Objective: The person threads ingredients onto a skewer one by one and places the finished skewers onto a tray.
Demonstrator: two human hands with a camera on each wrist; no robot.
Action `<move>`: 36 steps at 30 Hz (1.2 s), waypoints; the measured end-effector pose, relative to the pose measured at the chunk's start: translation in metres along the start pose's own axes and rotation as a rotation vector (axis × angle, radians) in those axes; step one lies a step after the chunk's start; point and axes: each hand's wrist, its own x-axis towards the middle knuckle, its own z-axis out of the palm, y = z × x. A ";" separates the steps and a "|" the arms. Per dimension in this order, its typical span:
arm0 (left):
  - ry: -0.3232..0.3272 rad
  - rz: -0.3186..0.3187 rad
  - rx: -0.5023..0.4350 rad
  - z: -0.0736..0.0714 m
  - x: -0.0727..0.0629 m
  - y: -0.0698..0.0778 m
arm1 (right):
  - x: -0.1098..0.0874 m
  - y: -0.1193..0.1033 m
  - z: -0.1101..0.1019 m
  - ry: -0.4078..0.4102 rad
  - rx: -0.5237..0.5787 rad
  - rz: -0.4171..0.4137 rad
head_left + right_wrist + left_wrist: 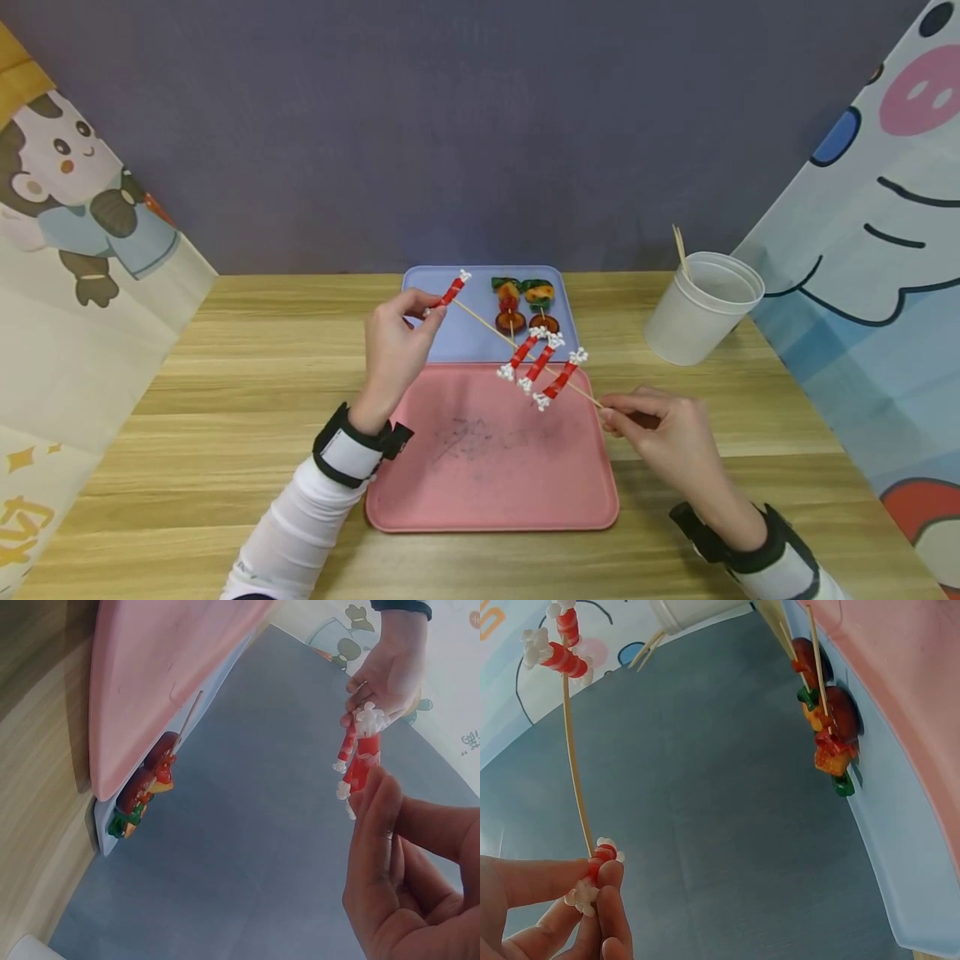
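My right hand [671, 433] pinches the near end of a thin wooden skewer [483, 322], which slants up and left above the trays. Three red toy meat pieces with white knobbly ends [542, 364] sit side by side on the skewer, closer to the right hand. Between thumb and fingers, my left hand [397, 342] holds a similar red piece [452, 290] at the skewer's far tip. The left wrist view shows the skewer meeting that red piece [600, 859]. In the right wrist view the right fingertips [384, 791] hide the skewer's held end.
A pink tray [487, 492] lies in front, with a blue tray [457, 342] behind it. Two finished toy vegetable skewers [508, 302] rest on the blue tray. A white cup [678, 321] with a few wooden sticks [680, 250] stands at right. Printed panels and a dark wall enclose the table.
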 end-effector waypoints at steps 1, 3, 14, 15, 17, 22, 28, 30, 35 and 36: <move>-0.001 0.001 0.002 0.000 0.000 0.000 | 0.000 0.000 0.000 -0.002 -0.003 -0.001; -0.002 0.001 0.002 0.000 -0.001 -0.001 | 0.000 0.001 0.001 -0.005 -0.007 0.000; -0.029 -0.008 -0.011 0.006 -0.005 0.001 | -0.001 0.003 0.001 -0.014 -0.024 0.018; -0.029 -0.009 -0.009 0.006 -0.005 0.002 | -0.001 0.003 0.001 -0.015 -0.022 0.018; -0.028 -0.011 -0.006 0.007 -0.005 0.002 | -0.001 0.003 0.001 -0.013 -0.018 0.022; -0.086 -0.017 -0.012 0.013 -0.009 0.004 | 0.000 0.003 0.002 -0.010 -0.025 0.016; -0.135 -0.024 -0.024 0.018 -0.014 0.007 | 0.000 0.002 0.003 -0.015 -0.027 0.018; -0.133 -0.026 -0.026 0.019 -0.015 0.007 | 0.000 0.002 0.003 -0.018 -0.019 0.025; -0.151 -0.027 -0.023 0.019 -0.015 0.007 | 0.001 0.001 0.003 -0.025 -0.004 0.036; -0.151 -0.027 -0.023 0.019 -0.015 0.007 | 0.001 0.001 0.003 -0.024 -0.004 0.036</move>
